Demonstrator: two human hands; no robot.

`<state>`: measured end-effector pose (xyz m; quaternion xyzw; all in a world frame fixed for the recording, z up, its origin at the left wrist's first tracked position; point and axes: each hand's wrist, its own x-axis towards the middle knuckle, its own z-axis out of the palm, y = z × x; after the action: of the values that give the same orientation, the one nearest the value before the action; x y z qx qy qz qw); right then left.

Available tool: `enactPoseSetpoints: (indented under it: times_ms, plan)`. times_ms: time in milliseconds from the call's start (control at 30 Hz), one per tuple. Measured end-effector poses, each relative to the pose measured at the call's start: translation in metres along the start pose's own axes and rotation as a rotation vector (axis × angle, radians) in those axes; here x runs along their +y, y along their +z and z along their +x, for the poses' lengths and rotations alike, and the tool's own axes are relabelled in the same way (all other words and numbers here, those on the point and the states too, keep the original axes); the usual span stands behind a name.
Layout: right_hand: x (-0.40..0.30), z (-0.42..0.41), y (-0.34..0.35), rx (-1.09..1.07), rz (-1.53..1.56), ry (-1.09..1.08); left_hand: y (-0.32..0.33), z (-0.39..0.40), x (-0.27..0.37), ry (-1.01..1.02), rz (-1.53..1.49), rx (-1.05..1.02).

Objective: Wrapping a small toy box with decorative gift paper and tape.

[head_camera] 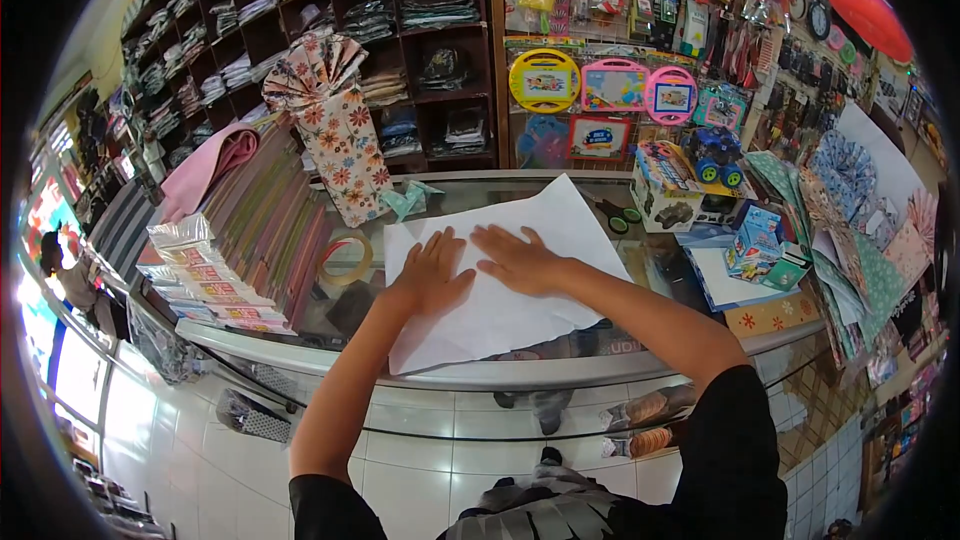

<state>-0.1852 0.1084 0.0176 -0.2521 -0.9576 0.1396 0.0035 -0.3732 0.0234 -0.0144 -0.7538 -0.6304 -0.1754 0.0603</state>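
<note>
A large white sheet of paper [517, 315] lies on the glass counter with its far corner pointing away from me. My left hand [435, 274] rests flat on the left part of the sheet, fingers spread a little. To its right, my right hand [521, 259] presses flat on the sheet too, fingers apart and pointing left. Neither hand holds anything. Beyond the right side of the paper lie scissors [621, 221] with black and green handles. A roll of clear tape [349, 259] sits by the paper's left edge.
A tall stack of wrapping paper or booklets [255, 232] stands at left. Behind it leans a floral wrapped package with a fan top [341, 157]. At right are a toy truck box [667, 191], a blue toy truck [716, 157], small boxes [757, 247] and patterned wrapped items [862, 255].
</note>
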Motion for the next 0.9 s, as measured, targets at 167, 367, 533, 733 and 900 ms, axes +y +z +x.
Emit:
enactPoseSetpoints:
  times_ms: [167, 367, 533, 733, 900]
  plan:
    - [0.041, -0.002, -0.012, 0.163, -0.081, 0.407, -0.028, 0.027, 0.027, -0.034, 0.0, -0.154]
    - [0.033, -0.004, -0.005, 0.153, -0.081, 0.298, 0.003, 0.028, 0.003, -0.083, -0.037, -0.008]
    - [0.048, -0.001, 0.001, 0.28, -0.087, 0.475, -0.009, 0.016, 0.009, -0.371, -0.007, -0.037]
    - [0.038, -0.006, -0.004, 0.266, -0.068, 0.304, -0.018, 0.013, 0.016, -0.286, 0.073, -0.088]
    - [0.027, 0.004, 0.0, 0.215, -0.041, 0.052, -0.007, 0.016, -0.002, 0.108, -0.051, -0.038]
